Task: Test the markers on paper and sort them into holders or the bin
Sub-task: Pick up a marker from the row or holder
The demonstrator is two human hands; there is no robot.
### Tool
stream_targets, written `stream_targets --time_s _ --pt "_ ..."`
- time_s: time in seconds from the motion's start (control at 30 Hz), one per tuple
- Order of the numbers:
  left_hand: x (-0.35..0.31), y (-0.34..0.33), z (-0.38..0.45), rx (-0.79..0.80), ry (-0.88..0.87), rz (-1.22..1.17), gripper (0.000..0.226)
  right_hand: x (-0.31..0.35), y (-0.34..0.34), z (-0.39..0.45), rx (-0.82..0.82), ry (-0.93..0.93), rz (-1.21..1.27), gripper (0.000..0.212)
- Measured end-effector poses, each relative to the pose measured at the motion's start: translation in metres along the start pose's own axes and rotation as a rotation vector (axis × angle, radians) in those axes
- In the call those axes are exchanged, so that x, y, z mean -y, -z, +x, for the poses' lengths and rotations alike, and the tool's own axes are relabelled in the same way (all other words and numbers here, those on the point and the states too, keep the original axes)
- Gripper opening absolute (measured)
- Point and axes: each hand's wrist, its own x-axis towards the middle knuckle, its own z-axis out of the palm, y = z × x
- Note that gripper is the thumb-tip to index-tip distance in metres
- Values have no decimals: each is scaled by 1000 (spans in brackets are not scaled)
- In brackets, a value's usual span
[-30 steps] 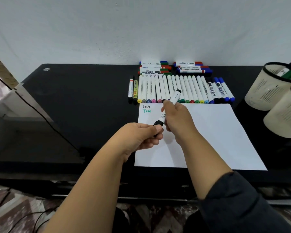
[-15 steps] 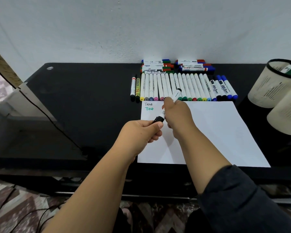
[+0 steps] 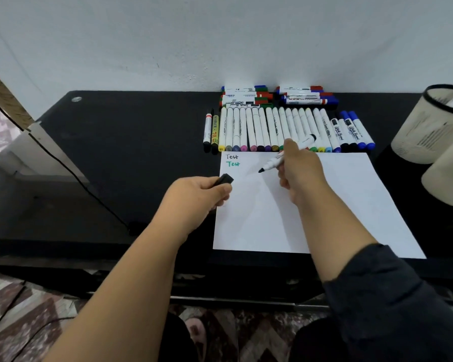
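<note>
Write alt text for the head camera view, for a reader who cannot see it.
Over a white sheet of paper on a black table, the right hand holds an uncapped black marker, tip down, while the left hand grips its black cap. "Test" is already written twice, in black and green; a row of markers lies behind the paper.

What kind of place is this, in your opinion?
Probably a room at home, not a workshop: a low black table against a plain wall, a patterned rug below, markers beside paper.
</note>
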Motion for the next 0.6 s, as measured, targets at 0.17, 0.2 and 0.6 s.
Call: stream_targets --time_s 0.17,0.2,0.6 --pt "1 1 7 -32 5 105 15 -2 1 0 98 77 110 32" --pt "1 3 9 -48 3 130 10 -2 0 -1 108 93 115 28" --pt "3 19 31 -150 17 294 37 -1 -38 9 121 280 -167 24"
